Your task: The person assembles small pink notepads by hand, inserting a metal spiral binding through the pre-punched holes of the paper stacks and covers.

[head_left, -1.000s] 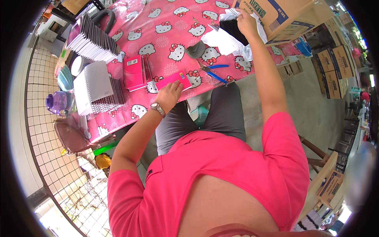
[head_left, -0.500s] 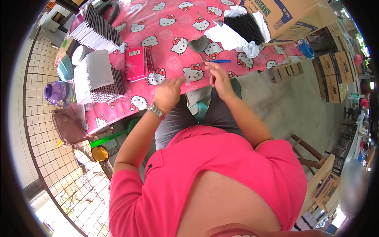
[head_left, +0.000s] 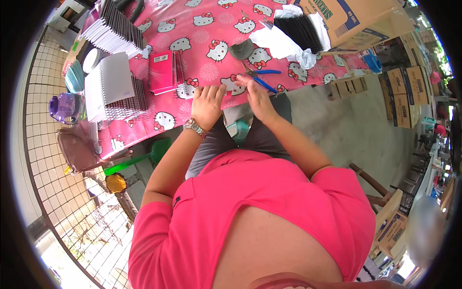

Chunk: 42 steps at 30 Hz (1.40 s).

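My left hand (head_left: 208,107), a metal-band watch (head_left: 194,127) on its wrist, rests palm down at the near table edge. Its fingers lie side by side, slightly apart, and nothing shows in them; what is under the palm is hidden. Across a small gap, my right hand (head_left: 260,102) is held with its fingers stretched out over the edge, holding nothing that I can see. Just beyond it lie blue-handled pliers (head_left: 266,72). Pink-covered notebooks (head_left: 161,70) lie beyond my left hand. A dark grey dish-like object (head_left: 241,49) sits behind the pliers.
Spiral-bound books (head_left: 111,79) and a taller stack (head_left: 114,32) stand at the left, near a purple-lidded bottle (head_left: 65,107). Black combs (head_left: 297,32) on white wrapping lie by a cardboard box (head_left: 349,21). A green dustpan (head_left: 159,150) is below the table.
My left hand has flattened at the table edge, its fingers now pointing away from me. My right hand has drawn back slightly and its fingers have straightened, leaving more of the pliers in sight.
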{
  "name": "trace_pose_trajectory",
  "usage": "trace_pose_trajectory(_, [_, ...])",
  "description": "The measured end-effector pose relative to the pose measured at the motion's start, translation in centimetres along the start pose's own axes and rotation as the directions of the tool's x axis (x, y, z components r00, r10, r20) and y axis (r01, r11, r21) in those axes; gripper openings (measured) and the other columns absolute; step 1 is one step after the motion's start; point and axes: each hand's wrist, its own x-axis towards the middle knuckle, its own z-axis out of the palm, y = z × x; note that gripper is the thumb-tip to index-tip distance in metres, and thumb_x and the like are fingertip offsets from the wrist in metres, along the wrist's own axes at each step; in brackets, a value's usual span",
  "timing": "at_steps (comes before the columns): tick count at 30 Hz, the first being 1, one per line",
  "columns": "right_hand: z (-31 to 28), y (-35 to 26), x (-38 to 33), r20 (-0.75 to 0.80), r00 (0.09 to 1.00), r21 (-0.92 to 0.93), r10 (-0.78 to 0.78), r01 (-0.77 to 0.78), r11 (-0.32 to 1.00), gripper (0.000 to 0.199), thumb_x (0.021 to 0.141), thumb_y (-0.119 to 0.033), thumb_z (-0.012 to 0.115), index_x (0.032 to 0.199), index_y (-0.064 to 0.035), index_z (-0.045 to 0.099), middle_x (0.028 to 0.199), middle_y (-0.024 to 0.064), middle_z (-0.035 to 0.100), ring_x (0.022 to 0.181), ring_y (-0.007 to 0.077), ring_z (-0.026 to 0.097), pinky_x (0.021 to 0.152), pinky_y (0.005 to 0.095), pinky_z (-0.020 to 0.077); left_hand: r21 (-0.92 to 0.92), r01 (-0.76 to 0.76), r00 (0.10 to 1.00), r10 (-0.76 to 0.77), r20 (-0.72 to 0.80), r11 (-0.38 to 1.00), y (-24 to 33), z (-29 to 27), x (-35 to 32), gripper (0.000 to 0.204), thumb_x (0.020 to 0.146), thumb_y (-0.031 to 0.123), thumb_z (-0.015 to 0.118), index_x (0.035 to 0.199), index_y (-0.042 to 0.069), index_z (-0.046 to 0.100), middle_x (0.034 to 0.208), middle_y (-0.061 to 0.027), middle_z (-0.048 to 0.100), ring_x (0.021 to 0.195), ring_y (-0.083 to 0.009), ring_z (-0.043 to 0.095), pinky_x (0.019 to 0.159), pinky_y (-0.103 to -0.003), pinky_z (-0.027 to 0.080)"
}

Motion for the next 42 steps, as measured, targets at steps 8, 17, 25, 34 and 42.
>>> trace_pose_trajectory(8, [4.3, 2.8, -3.1, -0.025, 0.987, 0.037, -0.16, 0.161, 0.986, 0.063, 0.108, -0.039, 0.024, 0.147, 0.0105, 0.03, 0.153, 0.0246, 0.036, 0.145, 0.0288, 0.032, 0.118, 0.0349, 0.0227, 0.008, 0.042, 0.999, -0.042, -0.02, 0.999, 0.9, 0.2, 0.7, 0.019, 0.09, 0.015, 0.058, 0.109, 0.012, 0.06, 0.094, -0.0045, 0.062, 0.091, -0.0237, 0.061, 0.09, -0.044, 0.042])
trace_pose_trajectory(17, [-2.1, -0.4, 1.9, 0.266, 0.947, -0.368, -0.182, 0.274, 0.888, 0.028, 0.098, -0.016, 0.056, 0.122, -0.0077, 0.067, 0.09, 0.0094, 0.059, 0.087, 0.0215, 0.058, 0.08, 0.0331, 0.0473, -0.116, -0.068, 0.997, 0.065, -0.033, 0.991, -0.3, -0.4, 0.8, 0.013, 0.088, 0.016, 0.063, 0.1, 0.011, 0.063, 0.085, -0.0034, 0.064, 0.082, -0.0227, 0.062, 0.081, -0.039, 0.042])
trace_pose_trajectory(25, [-2.0, -0.1, 2.6, 0.296, 0.915, -0.349, -0.273, 0.369, 0.861, 0.025, 0.094, -0.014, 0.061, 0.117, -0.0129, 0.071, 0.095, 0.0069, 0.056, 0.086, 0.0233, 0.059, 0.078, 0.0352, 0.0485, -0.198, -0.036, 0.998, 0.023, -0.065, 0.979, 0.3, -0.8, 0.7, 0.014, 0.088, 0.014, 0.064, 0.101, 0.01, 0.063, 0.086, -0.0048, 0.065, 0.082, -0.0244, 0.063, 0.082, -0.039, 0.043])
trace_pose_trajectory(34, [-1.6, -2.3, 1.8, 0.261, 0.965, -0.183, 0.034, 0.015, 0.983, 0.033, 0.093, -0.014, 0.061, 0.124, -0.0039, 0.058, 0.084, 0.0149, 0.065, 0.078, 0.0298, 0.064, 0.072, 0.038, 0.0505, -0.146, -0.007, 0.998, -0.004, -0.07, 0.989, 1.3, -1.1, 0.7, 0.021, 0.084, 0.015, 0.065, 0.104, 0.013, 0.061, 0.085, -0.0037, 0.063, 0.083, -0.0238, 0.062, 0.086, -0.043, 0.042])
trace_pose_trajectory(42, [-2.0, -2.7, 2.3, 0.35, 0.934, -0.391, -0.07, 0.214, 0.895, 0.027, 0.091, -0.014, 0.062, 0.113, -0.0035, 0.052, 0.088, 0.0179, 0.068, 0.084, 0.0372, 0.068, 0.072, 0.0454, 0.05, -0.11, -0.03, 0.999, 0.029, -0.016, 0.993, 1.3, -1.2, 0.7, 0.019, 0.085, 0.021, 0.066, 0.101, 0.014, 0.06, 0.086, -0.0028, 0.063, 0.085, -0.0233, 0.061, 0.087, -0.043, 0.041])
